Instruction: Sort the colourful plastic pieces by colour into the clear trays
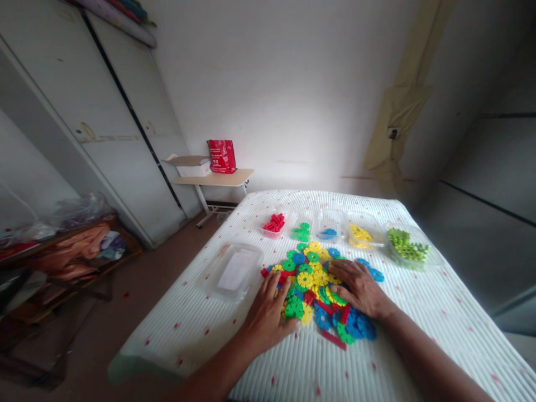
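A mixed pile of notched plastic discs (305,280) in yellow, green and blue, with red strips among them, lies on the table. My left hand (270,312) rests at the pile's left side, fingers spread and touching its edge. Across the pile, my right hand (360,287) lies over the right side, fingers stretched onto the yellow and blue discs. Neither hand shows a piece held in it. Behind the pile stand clear tubs holding red pieces (275,223), green discs (301,231), blue discs (328,233), yellow pieces (360,234) and light green pieces (407,245).
A clear plastic lid (237,272) with a white label lies left of the pile. The table has a striped white cover (180,312). Beyond it, a small side table (215,178) carries a red bag (221,156) and a white box (192,166).
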A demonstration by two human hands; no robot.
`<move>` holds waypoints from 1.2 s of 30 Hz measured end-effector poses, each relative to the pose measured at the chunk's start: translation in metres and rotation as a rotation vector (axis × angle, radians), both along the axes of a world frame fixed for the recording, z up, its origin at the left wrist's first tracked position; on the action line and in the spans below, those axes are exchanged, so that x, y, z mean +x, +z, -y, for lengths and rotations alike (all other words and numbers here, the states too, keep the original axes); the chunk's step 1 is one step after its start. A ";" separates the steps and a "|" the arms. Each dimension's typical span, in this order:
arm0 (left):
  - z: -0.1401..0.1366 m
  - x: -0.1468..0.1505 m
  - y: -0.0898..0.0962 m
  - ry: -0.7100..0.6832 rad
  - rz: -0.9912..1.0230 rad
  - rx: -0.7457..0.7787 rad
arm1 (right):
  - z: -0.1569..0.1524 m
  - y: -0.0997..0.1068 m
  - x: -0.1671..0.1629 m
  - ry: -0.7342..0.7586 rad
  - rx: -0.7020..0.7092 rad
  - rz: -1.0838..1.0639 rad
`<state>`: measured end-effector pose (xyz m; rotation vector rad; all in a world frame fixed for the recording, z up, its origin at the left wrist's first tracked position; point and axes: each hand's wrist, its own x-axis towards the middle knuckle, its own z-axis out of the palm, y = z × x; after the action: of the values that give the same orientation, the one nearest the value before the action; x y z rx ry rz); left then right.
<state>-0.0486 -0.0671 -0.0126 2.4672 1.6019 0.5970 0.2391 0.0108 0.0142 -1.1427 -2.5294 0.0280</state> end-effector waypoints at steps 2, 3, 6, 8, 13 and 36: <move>-0.004 0.003 0.001 -0.032 0.026 -0.006 | 0.000 0.001 0.000 0.000 0.006 -0.004; -0.006 0.005 0.002 -0.041 0.039 -0.010 | 0.000 0.002 0.001 0.000 0.012 -0.010; -0.015 0.014 0.005 -0.043 0.083 -0.022 | -0.002 0.004 0.004 -0.008 0.032 -0.041; -0.020 0.020 0.007 -0.036 0.120 -0.008 | -0.003 0.005 0.006 -0.025 0.047 -0.074; -0.025 0.022 0.006 0.001 0.242 0.123 | -0.007 0.002 0.015 -0.072 0.086 -0.138; -0.076 0.028 0.055 0.069 -0.166 -0.198 | -0.010 -0.001 0.020 -0.079 0.108 -0.239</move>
<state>-0.0209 0.0089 0.0419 2.3773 1.7186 0.2321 0.2592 0.0209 0.0130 -1.1236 -2.2476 0.0078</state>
